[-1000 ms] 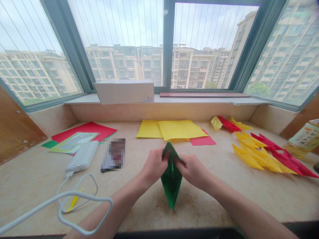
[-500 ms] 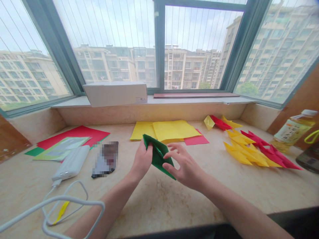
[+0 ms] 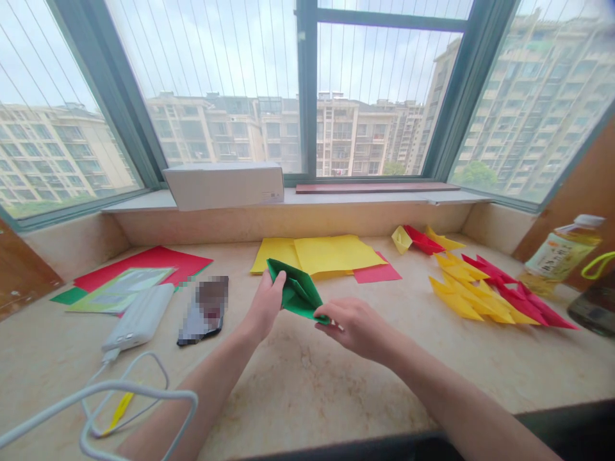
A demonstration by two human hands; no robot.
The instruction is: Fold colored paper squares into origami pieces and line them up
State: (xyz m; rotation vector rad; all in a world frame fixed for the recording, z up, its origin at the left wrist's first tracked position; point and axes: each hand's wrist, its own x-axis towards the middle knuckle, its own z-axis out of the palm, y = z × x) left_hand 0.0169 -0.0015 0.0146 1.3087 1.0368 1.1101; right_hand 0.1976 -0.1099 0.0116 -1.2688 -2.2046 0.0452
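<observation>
A folded piece of green paper is held up over the countertop between my two hands, its layers slightly parted in the middle. My left hand grips its left end, thumb on top. At the lower right corner, my right hand pinches the paper between thumb and fingers. Behind it lie yellow sheets with a red sheet partly under them. Folded yellow paper pieces and red ones sit in rows to the right.
On the left are red sheets, a white power bank with a white cable, and a phone-like object, blurred. A white box rests on the sill. A drink bottle and a dark container stand far right.
My right hand has closed from spread fingers into a pinch on the paper's lower right corner. The green paper has tilted flatter and shifted slightly left, with its fold more open.
</observation>
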